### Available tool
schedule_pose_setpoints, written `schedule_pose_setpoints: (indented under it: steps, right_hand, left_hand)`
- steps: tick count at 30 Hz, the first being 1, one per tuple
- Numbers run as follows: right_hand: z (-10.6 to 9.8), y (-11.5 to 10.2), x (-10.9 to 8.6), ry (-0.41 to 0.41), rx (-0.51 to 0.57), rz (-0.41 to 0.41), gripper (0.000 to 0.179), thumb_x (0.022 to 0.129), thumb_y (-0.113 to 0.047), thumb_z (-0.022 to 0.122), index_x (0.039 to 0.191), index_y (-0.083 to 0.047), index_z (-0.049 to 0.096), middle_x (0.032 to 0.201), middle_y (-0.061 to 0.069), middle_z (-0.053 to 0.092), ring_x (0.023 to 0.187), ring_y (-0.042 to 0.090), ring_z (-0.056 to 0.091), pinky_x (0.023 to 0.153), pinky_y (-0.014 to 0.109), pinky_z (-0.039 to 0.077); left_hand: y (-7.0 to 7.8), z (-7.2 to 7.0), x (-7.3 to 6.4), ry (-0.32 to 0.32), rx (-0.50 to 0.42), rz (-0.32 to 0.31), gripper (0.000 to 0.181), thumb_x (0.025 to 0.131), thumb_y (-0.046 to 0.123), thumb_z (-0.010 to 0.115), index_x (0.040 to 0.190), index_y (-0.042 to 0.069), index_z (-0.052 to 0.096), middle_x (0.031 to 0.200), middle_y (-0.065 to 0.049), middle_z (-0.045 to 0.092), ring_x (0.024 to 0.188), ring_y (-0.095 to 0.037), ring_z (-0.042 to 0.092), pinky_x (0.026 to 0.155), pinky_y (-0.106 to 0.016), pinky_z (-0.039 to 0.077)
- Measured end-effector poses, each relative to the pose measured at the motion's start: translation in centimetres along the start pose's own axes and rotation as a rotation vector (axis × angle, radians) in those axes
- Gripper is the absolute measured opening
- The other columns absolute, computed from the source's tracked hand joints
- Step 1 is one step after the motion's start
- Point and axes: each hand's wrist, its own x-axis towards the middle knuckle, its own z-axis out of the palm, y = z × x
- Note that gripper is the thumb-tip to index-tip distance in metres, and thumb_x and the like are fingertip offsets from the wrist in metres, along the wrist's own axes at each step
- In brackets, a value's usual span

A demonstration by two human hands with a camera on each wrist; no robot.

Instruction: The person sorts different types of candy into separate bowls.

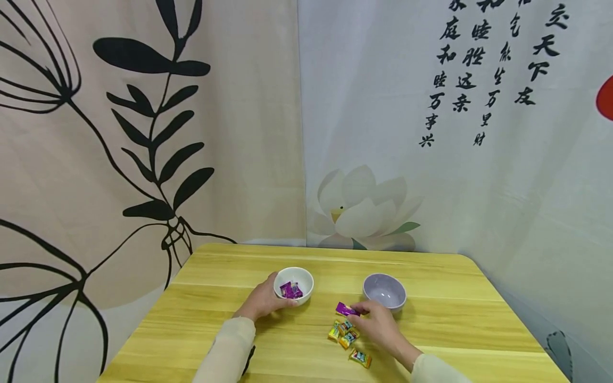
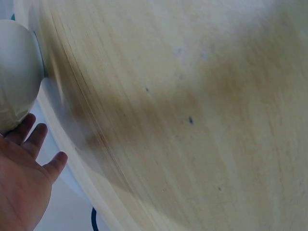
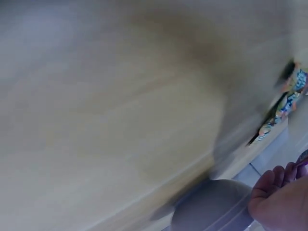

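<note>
My left hand [image 1: 263,300] holds a white bowl [image 1: 294,274] from its left side, thumb along the front. Inside this bowl lie purple-wrapped candies [image 1: 291,290]. In the left wrist view, fingers [image 2: 36,139] reach the bowl's outer wall [image 2: 18,72]. My right hand [image 1: 380,325] pinches a purple-wrapped candy [image 1: 344,309] between thumb and fingers, just above several yellow-wrapped candies [image 1: 348,339] on the table. Right behind that hand stands a lavender bowl [image 1: 383,290] with a bare inside. The right wrist view shows its outer wall [image 3: 209,207] beside my fingers.
A single yellow-orange candy [image 1: 360,358] lies nearer to me than the cluster. Everything stands on a wood-grain table [image 1: 230,271] with rounded far corners. Beyond its far edge hangs a printed cloth [image 1: 258,133] with plants, a lotus and writing.
</note>
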Motion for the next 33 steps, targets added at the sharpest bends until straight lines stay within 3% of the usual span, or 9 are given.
schedule_pose_setpoints:
  steps: [18,24,33]
  right_hand:
    - [3.1,-3.3,4.7,-0.001,0.034,0.015,0.030,0.090,-0.030,0.074,0.110,-0.009,0.074,0.099,0.001,0.067,0.092,0.017,0.061,0.081,0.040,0.052]
    - [4.4,-4.7,6.8,0.014,0.034,0.034,0.025,0.089,-0.027,0.074,0.106,-0.008,0.075,0.094,0.000,0.070,0.081,0.015,0.058,0.072,0.035,0.050]
    - [6.2,-5.8,8.7,0.037,0.019,0.026,0.024,0.090,-0.024,0.074,0.106,-0.005,0.076,0.094,0.003,0.072,0.086,0.017,0.063,0.075,0.039,0.054]
  left_hand:
    - [0.0,-0.1,0.0,-0.002,0.011,0.026,0.101,0.068,0.050,0.089,0.145,0.005,0.040,0.132,-0.014,0.058,0.117,-0.032,0.056,0.100,-0.055,0.043]
    - [-0.2,-0.1,0.2,0.000,0.017,0.037,0.101,0.067,0.052,0.089,0.144,0.007,0.041,0.129,-0.012,0.060,0.113,-0.029,0.058,0.098,-0.053,0.046]
    - [-0.3,-0.2,0.2,-0.010,0.003,0.042,0.098,0.068,0.052,0.088,0.143,0.007,0.042,0.126,-0.009,0.060,0.110,-0.027,0.058,0.096,-0.053,0.047]
